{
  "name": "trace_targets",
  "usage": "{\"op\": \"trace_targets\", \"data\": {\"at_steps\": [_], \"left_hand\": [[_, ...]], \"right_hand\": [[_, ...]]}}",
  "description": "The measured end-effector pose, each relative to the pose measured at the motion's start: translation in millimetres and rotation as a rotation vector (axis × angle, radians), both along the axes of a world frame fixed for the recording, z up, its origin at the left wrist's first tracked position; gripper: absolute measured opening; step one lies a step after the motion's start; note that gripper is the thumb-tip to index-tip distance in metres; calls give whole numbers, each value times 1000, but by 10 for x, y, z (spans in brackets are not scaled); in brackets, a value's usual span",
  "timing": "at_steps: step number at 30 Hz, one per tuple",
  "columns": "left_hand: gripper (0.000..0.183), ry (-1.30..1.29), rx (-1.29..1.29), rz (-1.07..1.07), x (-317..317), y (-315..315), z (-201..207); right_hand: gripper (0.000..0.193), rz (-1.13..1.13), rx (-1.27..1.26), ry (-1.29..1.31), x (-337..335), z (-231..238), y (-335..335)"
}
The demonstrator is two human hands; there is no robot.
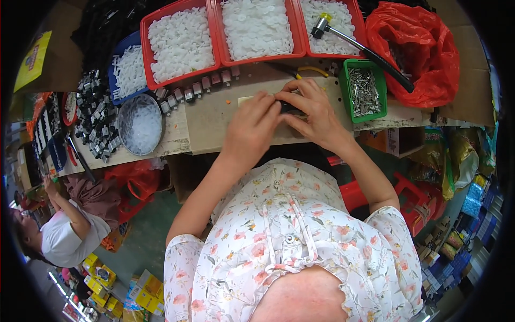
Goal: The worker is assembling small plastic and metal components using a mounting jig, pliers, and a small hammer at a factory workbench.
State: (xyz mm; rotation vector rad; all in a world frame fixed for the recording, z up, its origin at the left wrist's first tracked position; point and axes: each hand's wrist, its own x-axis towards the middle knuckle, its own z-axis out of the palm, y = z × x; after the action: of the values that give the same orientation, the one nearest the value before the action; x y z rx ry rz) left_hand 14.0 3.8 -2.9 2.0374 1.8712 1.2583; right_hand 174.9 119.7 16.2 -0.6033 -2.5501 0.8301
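Both of my hands come together over the bench, above a light board. My left hand has its fingertips pinched at one end of a small black part. The thumb and fingers of my right hand curl round the other side of it. Fingers cover most of the part, so its exact kind cannot be made out. A pale flat piece shows behind my left fingers. Just beyond my right hand lie yellow-handled pliers.
Red trays of white plastic pieces line the back, with a hammer across the right one. A green bin holds metal pins. Small metal-and-black units stand in a row near a round bowl. Another person sits at left.
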Motion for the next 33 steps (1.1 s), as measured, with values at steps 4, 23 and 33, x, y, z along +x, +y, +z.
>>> {"op": "trace_targets", "data": {"at_steps": [4,23,33], "left_hand": [[30,155,43,-84,36,14,-73],[31,269,109,-96,-12,20,-72],[30,357,116,-86,-3,37,-77]], "right_hand": [[37,-59,27,62,133,191,374],[27,-338,288,82,692,734,120],[35,-257,250,37,616,470,-313]]}}
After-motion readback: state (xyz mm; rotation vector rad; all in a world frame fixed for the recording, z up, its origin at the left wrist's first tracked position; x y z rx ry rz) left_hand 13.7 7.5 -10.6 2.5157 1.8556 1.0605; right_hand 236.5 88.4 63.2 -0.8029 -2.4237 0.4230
